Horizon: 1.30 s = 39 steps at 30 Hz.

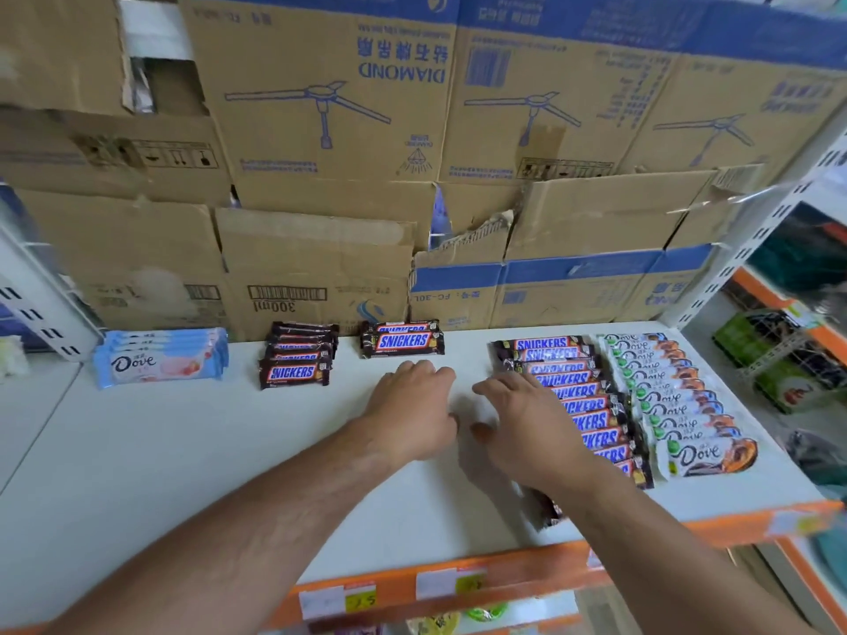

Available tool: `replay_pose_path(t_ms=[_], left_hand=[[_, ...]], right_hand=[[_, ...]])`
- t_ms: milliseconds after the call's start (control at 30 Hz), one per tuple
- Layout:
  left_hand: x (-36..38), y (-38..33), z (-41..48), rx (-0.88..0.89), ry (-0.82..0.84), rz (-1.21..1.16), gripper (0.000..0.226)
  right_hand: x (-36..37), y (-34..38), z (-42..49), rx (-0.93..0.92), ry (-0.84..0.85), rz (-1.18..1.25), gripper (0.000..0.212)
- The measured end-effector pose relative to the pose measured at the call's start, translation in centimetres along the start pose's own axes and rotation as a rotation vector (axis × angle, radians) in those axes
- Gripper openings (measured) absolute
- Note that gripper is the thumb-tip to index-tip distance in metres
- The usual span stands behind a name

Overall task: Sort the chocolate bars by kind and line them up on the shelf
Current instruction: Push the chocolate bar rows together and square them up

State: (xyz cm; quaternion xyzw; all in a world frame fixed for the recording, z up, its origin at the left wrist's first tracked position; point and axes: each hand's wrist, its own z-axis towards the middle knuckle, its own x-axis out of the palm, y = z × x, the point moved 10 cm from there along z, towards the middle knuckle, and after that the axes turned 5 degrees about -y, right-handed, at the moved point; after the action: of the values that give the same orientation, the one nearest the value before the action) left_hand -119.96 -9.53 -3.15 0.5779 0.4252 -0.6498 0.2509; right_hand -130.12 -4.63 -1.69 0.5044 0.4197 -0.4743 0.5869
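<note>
White shelf [183, 451] board lies bare under my left hand [412, 405], which hovers spread and empty between the two Snickers at the back [403, 341] and the long Snickers row [577, 396]. My right hand [518, 423] is also spread and grips nothing. Its fingers lie over the left ends of that row, touching or just above, I cannot tell. Beside it runs the white Dove row [673, 396]; a short Snickers stack [295, 359] and the blue Dove stack [160, 357] sit well apart to the left. My worry is my right forearm: it crosses the front bars near the shelf lip, and a careless drag could sweep one off or skew the overlapped row into the Doves.
</note>
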Motion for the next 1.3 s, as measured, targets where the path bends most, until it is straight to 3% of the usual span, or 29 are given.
replay_pose_path(t_ms=[167, 433, 500, 633, 733, 867, 1033, 1133, 1300], left_hand=[[0.0, -2.6, 0.8, -0.013, -0.018, 0.017, 0.047], [0.2, -9.5, 2.7, -0.090, -0.092, -0.081, 0.043], [0.5, -11.3, 3.0, -0.086, -0.072, -0.127, 0.057], [3.4, -14.3, 2.7, -0.045, 0.144, -0.023, 0.113], [5.2, -15.3, 2.1, -0.017, 0.247, 0.089, 0.128], [6.0, -15.6, 1.9, 0.005, 0.268, 0.159, 0.127], [6.3, -15.2, 2.2, 0.001, 0.247, 0.131, 0.127], [5.7, -15.2, 2.5, 0.011, 0.176, 0.131, 0.121], [4.2, -15.1, 2.6, 0.040, 0.007, 0.122, 0.102]], right_hand=[[-1.9, -3.0, -0.3, -0.003, -0.058, 0.047, 0.040], [-4.4, -9.4, -0.1, -0.094, -0.037, 0.095, 0.045], [-4.8, -11.1, 0.2, -0.105, -0.036, 0.095, 0.043], [-4.8, -13.6, 1.1, -0.142, -0.021, 0.082, 0.037], [-4.2, -14.7, 2.1, -0.161, 0.017, 0.048, 0.035], [-3.2, -15.1, 3.9, -0.156, 0.039, 0.022, 0.032], [-0.9, -15.1, 6.6, -0.101, 0.161, -0.043, 0.051], [0.8, -15.5, 7.6, -0.042, 0.309, -0.064, 0.056], [0.9, -15.4, 8.4, 0.025, 0.380, 0.067, 0.045]])
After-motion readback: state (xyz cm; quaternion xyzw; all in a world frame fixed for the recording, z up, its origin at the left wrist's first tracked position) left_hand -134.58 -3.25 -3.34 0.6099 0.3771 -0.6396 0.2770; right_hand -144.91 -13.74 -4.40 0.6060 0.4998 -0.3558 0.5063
